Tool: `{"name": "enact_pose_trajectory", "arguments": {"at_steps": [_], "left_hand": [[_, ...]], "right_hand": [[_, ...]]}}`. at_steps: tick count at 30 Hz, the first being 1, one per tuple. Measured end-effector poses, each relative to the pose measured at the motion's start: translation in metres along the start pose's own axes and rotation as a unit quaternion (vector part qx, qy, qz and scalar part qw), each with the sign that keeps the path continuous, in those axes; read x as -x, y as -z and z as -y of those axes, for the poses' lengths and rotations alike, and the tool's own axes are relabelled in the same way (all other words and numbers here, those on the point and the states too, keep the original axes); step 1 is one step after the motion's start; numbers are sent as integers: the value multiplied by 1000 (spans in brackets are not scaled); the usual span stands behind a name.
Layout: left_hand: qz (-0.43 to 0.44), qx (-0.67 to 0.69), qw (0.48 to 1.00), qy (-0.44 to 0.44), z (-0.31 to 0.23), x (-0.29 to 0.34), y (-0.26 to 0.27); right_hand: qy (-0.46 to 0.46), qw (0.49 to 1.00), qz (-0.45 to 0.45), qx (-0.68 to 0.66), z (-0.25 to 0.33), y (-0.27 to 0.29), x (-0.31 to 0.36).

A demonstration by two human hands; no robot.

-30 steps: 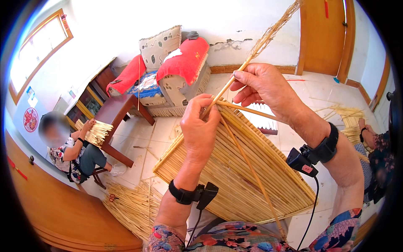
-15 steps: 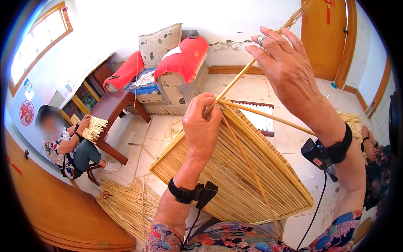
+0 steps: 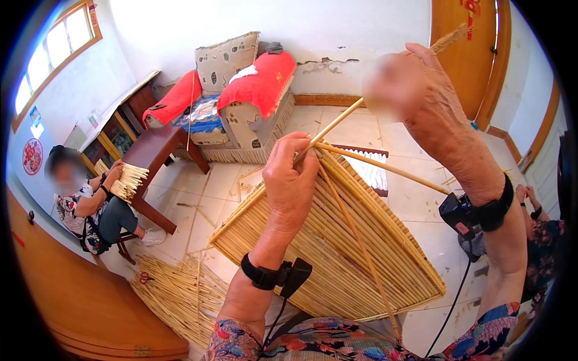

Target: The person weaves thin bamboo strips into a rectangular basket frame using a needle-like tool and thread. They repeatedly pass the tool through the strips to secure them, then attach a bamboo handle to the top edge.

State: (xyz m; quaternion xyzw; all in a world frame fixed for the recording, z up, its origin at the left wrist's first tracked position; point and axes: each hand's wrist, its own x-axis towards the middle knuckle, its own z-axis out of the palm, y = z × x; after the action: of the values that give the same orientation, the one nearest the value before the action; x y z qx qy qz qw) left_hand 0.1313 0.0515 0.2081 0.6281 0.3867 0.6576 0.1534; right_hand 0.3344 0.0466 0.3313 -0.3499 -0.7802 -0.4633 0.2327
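At its top corner, my left hand [image 3: 284, 183] pinches the crossing stalks of a flat panel [image 3: 337, 259] made of straw-coloured stalks laid side by side. From that pinch a long stalk [image 3: 341, 121] slants up and right to my right hand [image 3: 436, 105], which is closed round it; its feathery tip sticks out beyond. Smearing hides most of my right fingers. A second stalk [image 3: 391, 164] points right from the corner, under my right wrist. A thinner stalk [image 3: 359, 240] lies down across the panel, which rests over my lap.
Loose stalks [image 3: 180, 295] and red-handled scissors [image 3: 144, 277] lie on the floor at left. A seated person [image 3: 90, 210] holds a stalk bundle [image 3: 129, 182] beside a brown table [image 3: 158, 159]. A red-draped armchair [image 3: 247, 129] stands behind. Another person [image 3: 542, 253] sits at the right edge.
My right hand has shifted slightly right, its raised, spread fingers closing round the long stalk. My left hand keeps its pinch at the corner. The view has shifted slightly.
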Motion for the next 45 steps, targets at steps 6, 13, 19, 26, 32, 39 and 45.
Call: {"name": "enact_pose_trajectory", "arguments": {"at_steps": [6, 13, 19, 26, 32, 39, 45], "left_hand": [[-6, 3, 1000, -15, 1, 1, 1], [-10, -4, 1000, -29, -1, 1, 4], [-7, -7, 999, -41, 1, 0, 4], [5, -23, 999, -41, 12, -3, 11], [55, -19, 998, -39, 12, -6, 15], [75, -30, 995, -65, 9, -8, 21], [113, -35, 990, -77, 16, -8, 29]], "right_hand": [[19, 999, -27, 5, 2, 4, 2], [33, 999, -16, 22, 9, 15, 6], [40, 998, 5, 37, 18, 29, 12], [27, 996, 85, 6, 56, 54, 38], [-71, 982, 159, -69, 102, 50, 75], [-147, 964, 178, -133, 127, 46, 79], [-136, 970, 157, -124, 140, 35, 91]]}}
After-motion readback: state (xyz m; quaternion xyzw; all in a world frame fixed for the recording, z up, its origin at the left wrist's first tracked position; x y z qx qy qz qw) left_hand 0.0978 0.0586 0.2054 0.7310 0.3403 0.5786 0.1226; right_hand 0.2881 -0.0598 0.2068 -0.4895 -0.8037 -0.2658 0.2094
